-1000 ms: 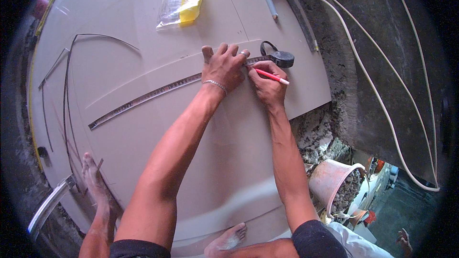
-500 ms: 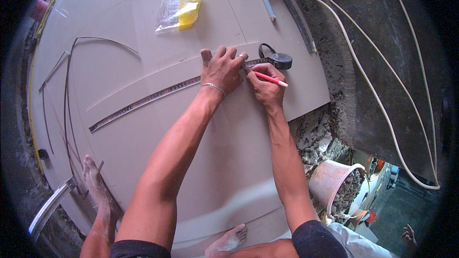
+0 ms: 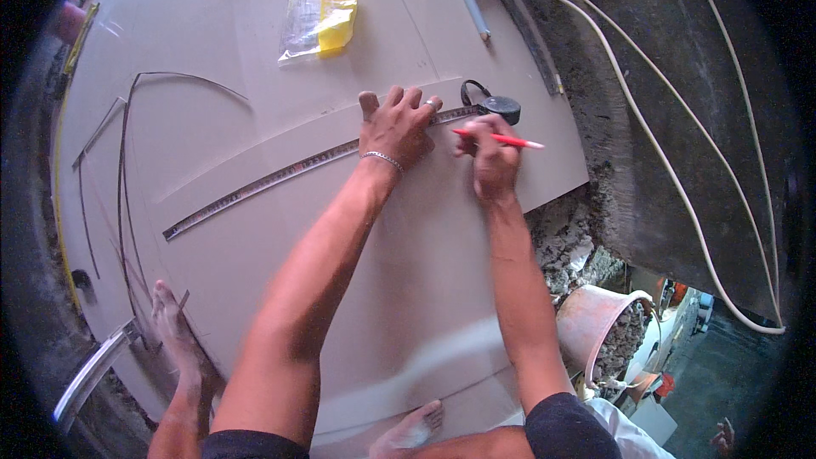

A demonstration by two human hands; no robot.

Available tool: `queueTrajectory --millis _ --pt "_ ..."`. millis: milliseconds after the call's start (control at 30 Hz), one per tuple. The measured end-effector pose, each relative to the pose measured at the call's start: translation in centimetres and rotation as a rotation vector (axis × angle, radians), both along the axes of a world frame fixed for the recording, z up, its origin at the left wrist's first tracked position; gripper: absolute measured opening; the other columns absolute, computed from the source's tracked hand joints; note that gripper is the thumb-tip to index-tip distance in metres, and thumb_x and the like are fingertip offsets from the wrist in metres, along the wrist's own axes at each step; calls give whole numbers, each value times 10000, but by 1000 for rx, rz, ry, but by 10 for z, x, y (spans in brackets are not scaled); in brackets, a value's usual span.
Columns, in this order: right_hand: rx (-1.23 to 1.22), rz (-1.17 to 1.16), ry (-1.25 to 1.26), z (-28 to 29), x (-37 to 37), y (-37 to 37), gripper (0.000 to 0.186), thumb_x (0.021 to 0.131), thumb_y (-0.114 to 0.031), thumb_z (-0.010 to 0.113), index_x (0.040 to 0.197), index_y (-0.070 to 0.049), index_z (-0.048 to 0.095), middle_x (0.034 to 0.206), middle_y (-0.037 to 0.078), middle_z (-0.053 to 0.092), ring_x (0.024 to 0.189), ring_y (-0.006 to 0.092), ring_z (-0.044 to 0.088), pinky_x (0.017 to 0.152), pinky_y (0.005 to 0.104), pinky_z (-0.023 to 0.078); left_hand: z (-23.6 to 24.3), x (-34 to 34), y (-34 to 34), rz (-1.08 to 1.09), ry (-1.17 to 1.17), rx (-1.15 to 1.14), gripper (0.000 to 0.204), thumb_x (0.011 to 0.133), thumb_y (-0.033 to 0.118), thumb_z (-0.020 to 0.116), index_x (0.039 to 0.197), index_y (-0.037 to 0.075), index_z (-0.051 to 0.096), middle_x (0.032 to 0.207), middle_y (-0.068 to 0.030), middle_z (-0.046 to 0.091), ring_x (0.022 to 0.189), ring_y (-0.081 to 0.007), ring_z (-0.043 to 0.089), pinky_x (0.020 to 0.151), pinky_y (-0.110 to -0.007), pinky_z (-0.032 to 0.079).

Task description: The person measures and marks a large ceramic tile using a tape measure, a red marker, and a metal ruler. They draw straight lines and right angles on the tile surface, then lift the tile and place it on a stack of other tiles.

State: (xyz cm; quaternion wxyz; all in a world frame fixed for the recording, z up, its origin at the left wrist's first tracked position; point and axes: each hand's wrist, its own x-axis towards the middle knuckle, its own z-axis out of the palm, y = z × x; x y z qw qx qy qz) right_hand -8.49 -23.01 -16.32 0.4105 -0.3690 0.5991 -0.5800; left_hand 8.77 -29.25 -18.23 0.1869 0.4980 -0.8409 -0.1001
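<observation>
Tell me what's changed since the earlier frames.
The right hand has drawn back from the tape blade, a little right and toward the person, and the red pen it holds has swung slightly flatter. Nothing was taken hold of or let go. Unchanged: the left hand across the blade, and the clear-and-yellow packet lying beyond.

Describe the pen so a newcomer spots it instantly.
Start at the big pale board and find the person's right hand, just below the dark tape case. The pen juts from that hand. It's slim and red with a white end, unlike the dark, rounded case.
</observation>
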Motion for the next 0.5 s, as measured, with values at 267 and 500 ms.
queueTrajectory --millis 267,500 --pt "-70 -1 376 64 -78 -2 263 878 -13 496 1039 5 703 927 112 688 944 232 690 919 359 555 7 -2 3 21 -66 23 521 768 167 774 1259 325 707 1121 34 658 1178 -153 620 981 -507 337" --pt "78 307 1096 46 -67 -21 536 822 99 570 1281 -115 744 1245 143 683 1196 347 674 1038 438 572 5 -3 0 5 -75 7 396 781 115 723 1159 229 690 1088 7 654 1138 -184 631 969 -502 341"
